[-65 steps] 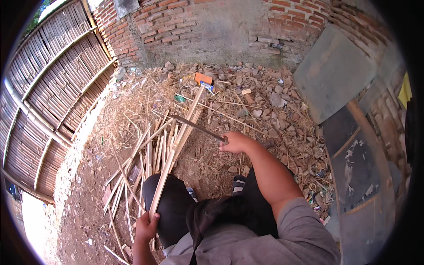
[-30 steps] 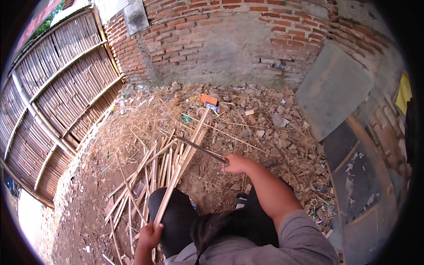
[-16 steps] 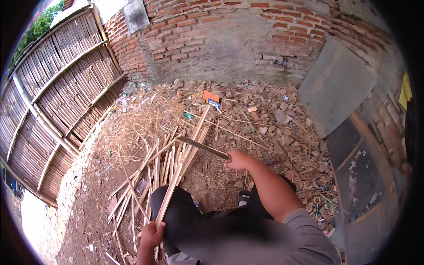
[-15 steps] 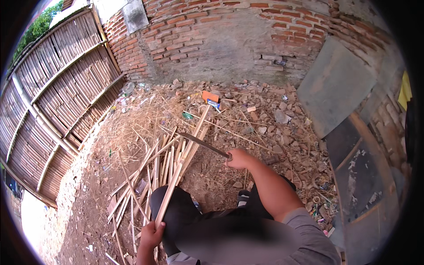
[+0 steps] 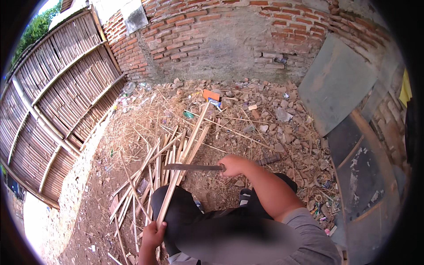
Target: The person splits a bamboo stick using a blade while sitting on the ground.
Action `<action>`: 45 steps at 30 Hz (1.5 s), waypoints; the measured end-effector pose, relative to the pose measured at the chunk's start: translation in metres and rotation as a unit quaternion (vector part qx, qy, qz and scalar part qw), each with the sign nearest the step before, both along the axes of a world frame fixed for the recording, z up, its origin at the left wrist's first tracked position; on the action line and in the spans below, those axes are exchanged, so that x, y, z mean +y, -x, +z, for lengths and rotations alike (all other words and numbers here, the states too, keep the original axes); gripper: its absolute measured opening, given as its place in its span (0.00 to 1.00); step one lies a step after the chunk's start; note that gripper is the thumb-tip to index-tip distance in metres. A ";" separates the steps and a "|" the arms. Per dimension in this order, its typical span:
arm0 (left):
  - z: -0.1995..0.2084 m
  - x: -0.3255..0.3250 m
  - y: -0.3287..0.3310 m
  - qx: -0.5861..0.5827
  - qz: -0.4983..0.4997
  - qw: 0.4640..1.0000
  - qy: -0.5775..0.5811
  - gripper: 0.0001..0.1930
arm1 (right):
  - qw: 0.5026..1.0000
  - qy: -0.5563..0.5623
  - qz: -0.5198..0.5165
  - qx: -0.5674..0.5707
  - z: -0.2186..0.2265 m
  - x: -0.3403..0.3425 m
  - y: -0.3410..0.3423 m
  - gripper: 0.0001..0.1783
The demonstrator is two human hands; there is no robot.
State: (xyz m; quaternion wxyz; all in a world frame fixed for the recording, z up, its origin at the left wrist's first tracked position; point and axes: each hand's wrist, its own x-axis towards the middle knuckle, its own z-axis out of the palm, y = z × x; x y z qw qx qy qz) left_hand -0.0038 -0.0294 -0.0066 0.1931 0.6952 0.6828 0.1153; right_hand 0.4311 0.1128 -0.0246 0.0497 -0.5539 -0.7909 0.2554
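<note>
My left hand (image 5: 153,233) is closed round the near end of a long bamboo strip (image 5: 186,151), which slants up and away across my left knee. In my right hand (image 5: 235,165) is the handle of a machete (image 5: 194,167). Its long dark blade points left and lies across the strip, about midway along; whether it touches or sits just above, I cannot tell. Under and beside the strip is a pile of split bamboo strips (image 5: 158,165) on the ground, some crossing one another.
A brick wall (image 5: 207,48) closes off the far side, and a bamboo fence (image 5: 57,97) stands at the left. Grey panels (image 5: 338,84) lean at the right. Rubble, straw and litter cover the ground, with an orange piece (image 5: 211,95) near the strip's far end.
The machete has come nearer along the strip, its blade turning from a slant to nearly level. My right hand has shifted slightly left and nearer. My left hand keeps its hold.
</note>
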 end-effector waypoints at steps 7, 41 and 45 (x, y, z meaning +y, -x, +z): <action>-0.003 0.003 0.000 -0.008 -0.005 1.000 0.009 0.25 | 0.977 0.045 -0.186 0.090 0.006 0.000 -0.034 0.26; 0.000 0.000 0.002 -0.027 -0.003 0.999 0.016 0.25 | 0.996 0.050 -0.034 0.059 0.010 -0.008 0.006 0.18; -0.004 -0.001 0.000 -0.053 -0.007 0.998 -0.036 0.25 | 0.986 0.065 -0.106 0.110 0.017 -0.003 -0.028 0.17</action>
